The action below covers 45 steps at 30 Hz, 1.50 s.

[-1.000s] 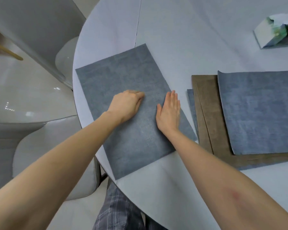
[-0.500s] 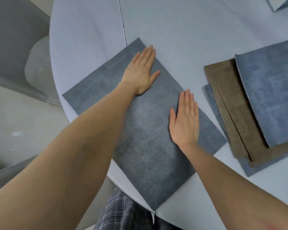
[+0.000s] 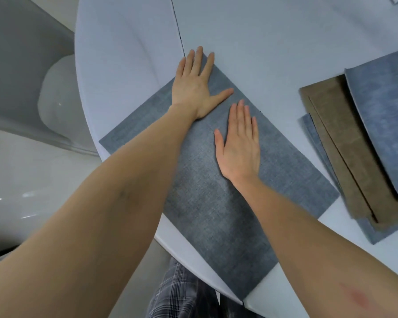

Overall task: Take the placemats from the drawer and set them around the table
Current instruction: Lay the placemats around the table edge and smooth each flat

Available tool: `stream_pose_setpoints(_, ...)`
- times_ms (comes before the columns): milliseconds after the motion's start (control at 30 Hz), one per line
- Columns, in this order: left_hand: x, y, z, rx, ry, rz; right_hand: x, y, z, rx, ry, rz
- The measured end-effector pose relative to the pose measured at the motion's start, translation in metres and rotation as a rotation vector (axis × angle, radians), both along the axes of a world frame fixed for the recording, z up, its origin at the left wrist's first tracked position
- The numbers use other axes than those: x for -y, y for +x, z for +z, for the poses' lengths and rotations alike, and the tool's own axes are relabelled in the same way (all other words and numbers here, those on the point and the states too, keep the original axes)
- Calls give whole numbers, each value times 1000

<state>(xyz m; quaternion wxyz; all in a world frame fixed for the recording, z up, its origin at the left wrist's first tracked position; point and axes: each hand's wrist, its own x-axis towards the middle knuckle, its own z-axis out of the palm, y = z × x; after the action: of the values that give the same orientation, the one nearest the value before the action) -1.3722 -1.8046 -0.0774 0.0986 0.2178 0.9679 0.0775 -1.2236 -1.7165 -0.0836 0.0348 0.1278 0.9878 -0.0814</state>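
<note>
A grey-blue placemat [image 3: 216, 214] lies flat at the near left edge of the round pale table [image 3: 262, 42], its near corner reaching the rim. My left hand [image 3: 194, 88] rests flat on the mat's far corner, fingers spread and tips past its edge. My right hand [image 3: 239, 143] presses flat on the middle of the mat, fingers together. To the right lies a stack of placemats [image 3: 359, 157]: a light blue one on top, brown ones under it, a blue one at the bottom.
A seam [image 3: 177, 26] runs across the tabletop away from me. A pale chair [image 3: 55, 99] stands left of the table over a glossy floor. My plaid trousers [image 3: 182, 292] show under the near rim. A box corner sits at the top right.
My left hand went from a loose fist at mid-mat to lying flat at the far corner. My right hand slid slightly further up the mat. The view has moved closer.
</note>
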Motion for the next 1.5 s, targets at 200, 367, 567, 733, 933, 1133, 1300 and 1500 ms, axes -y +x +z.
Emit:
stream_pose_setpoints(200, 31, 11, 0, -9, 6, 48, 0, 0, -2, -37, -7, 11)
stream_pose_setpoints(367, 68, 108, 0, -86, 26, 38, 26, 0, 0, -68, -26, 43)
stream_pose_setpoints(567, 114, 114, -10, -39, -5, 464, 53, 10, -6, -85, 14, 273)
stream_pose_setpoints(733, 155, 146, -10, -32, 59, 659, 53, 9, -6, -83, -14, 262)
stream_pose_setpoints(933, 121, 210, -9, -15, 21, 562, 51, 10, -5, -61, -2, 267)
stream_pose_setpoints(1133, 118, 209, -12, -22, 2, 588, 50, 9, -5, -37, 9, 292)
stream_pose_setpoints(1300, 115, 212, -13, -30, 14, 604, 32, 45, -6, -38, -9, 369)
stream_pose_setpoints(1500, 102, 219, -6, -1, -15, 651, -29, 143, -1, -4, 15, 416)
